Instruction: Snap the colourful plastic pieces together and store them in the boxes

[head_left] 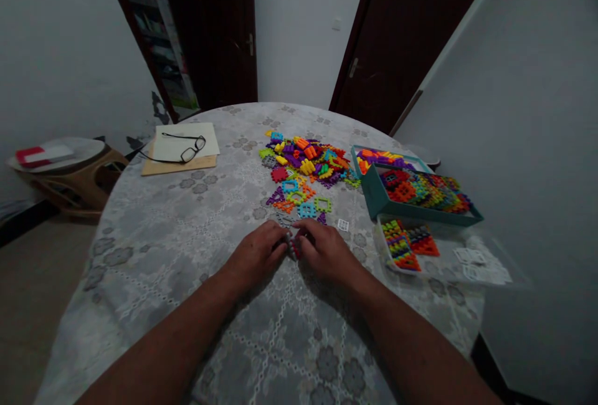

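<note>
While your left hand [258, 247] and right hand [327, 250] meet over the floral tablecloth [261, 349], both pinched nearly closed on small red-and-grey notched pieces [294, 248] between them, you have flat toothed plastic frames [306, 210] lying just beyond. Past these sits a heaped multicoloured pile [308, 157]; to its right, a smooth teal box [375, 198] holds stacked serrated tiles [425, 193].

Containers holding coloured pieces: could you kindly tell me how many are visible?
3, all on the right: a teal box, a pale tray behind it, and a clear container in front.
</note>
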The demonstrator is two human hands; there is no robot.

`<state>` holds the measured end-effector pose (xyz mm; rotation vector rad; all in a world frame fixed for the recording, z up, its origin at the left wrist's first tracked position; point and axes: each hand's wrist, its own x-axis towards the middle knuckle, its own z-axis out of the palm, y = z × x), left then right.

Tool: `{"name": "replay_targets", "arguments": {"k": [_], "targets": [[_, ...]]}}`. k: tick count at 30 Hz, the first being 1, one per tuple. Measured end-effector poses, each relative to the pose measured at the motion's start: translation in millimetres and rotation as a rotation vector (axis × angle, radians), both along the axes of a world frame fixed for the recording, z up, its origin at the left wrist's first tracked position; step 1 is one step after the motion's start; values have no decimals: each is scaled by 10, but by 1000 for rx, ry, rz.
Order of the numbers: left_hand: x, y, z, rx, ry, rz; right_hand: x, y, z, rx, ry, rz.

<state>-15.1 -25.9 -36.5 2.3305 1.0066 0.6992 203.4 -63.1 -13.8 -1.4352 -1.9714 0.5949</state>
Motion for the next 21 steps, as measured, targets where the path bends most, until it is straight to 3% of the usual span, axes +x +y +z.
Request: {"name": "replay_targets", "arguments": {"k": [3, 6, 9, 13, 21], "targets": [[7, -11, 36, -7, -24, -10, 172, 61, 6, 58, -210, -223], [9, -18, 41, -23, -30, 7, 308, 98, 12, -29, -411, -358], [6, -8, -17, -39, 4, 25, 331, 106, 27, -142, -523, -340], [2, 17, -101, -18, -6, 16, 281, 107, 47, -159, -636, -307], [22, 28, -37, -23, 45, -11, 279, 102, 44, -164, -769, -305]]}}
